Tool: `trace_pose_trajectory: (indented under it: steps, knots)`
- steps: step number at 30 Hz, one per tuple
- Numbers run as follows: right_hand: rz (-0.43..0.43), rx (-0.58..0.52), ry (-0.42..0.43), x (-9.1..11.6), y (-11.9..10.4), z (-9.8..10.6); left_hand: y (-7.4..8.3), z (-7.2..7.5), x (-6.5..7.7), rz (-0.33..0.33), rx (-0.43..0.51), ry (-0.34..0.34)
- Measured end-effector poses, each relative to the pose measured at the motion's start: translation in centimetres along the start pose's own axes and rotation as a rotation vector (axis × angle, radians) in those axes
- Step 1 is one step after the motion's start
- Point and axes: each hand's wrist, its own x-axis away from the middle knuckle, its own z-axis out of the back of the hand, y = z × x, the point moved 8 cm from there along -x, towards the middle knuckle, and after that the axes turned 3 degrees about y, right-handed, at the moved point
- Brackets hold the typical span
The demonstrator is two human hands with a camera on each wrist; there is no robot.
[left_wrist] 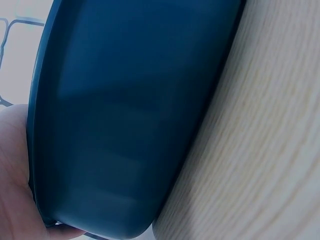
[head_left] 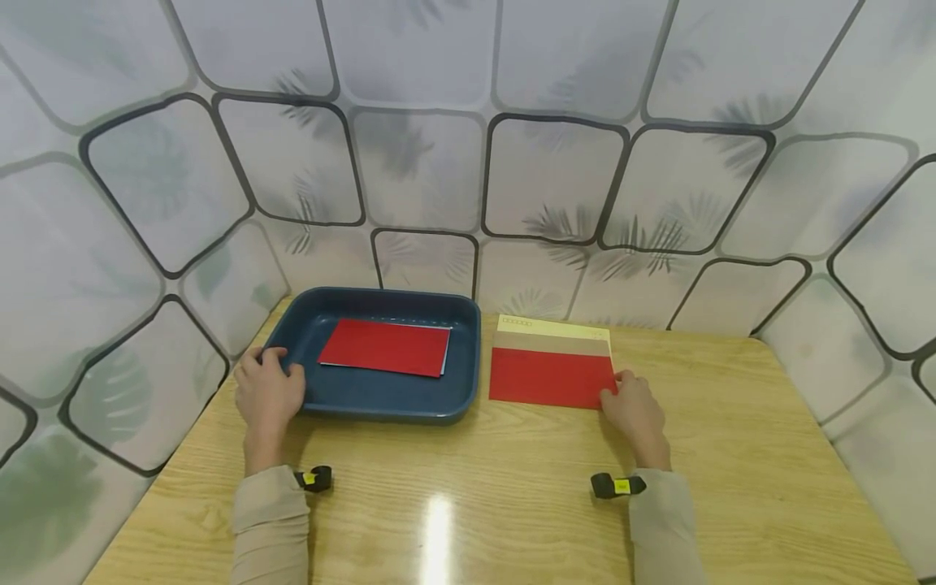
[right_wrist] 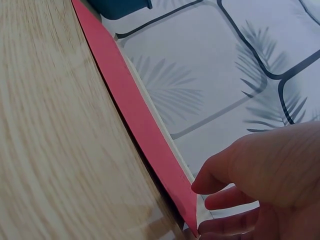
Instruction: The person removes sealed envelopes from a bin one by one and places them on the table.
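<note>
My left hand (head_left: 269,390) grips the left front corner of a dark blue plastic tray (head_left: 387,410). In the left wrist view the palm lies against the rim of the tray (left_wrist: 125,125), with its outer wall toward the camera. A red envelope (head_left: 383,347) lies in the tray on a pale one that peeks out along its edge. To the right, another red envelope (head_left: 548,378) overlaps a brown envelope (head_left: 552,343) and a yellow envelope (head_left: 552,325). My right hand (head_left: 636,410) pinches that red envelope (right_wrist: 137,112) at its right end, fingers curled at the edge.
The light wooden table (head_left: 512,487) carries the tray and the envelopes. A patterned wall covering (head_left: 424,171) rises directly behind them and on both sides. Black bands sit on both wrists, such as the left wristband (head_left: 314,478).
</note>
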Motion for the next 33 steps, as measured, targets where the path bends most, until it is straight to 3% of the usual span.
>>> trace_pose_trajectory:
  steps: [14, 25, 33]
  knots:
    - [0.011, -0.05, 0.0, -0.1, -0.4, 0.1, 0.0, 0.0, 0.0, -0.001, -0.006, -0.002]
    - [0.125, -0.142, 0.058, 0.5, -2.5, 0.9, 0.0, -0.1, -0.1, -0.011, -0.006, -0.005]
    - [0.206, -0.148, 0.065, 0.9, -4.7, 0.9, 0.0, -0.1, -0.1, -0.01, -0.002, -0.004]
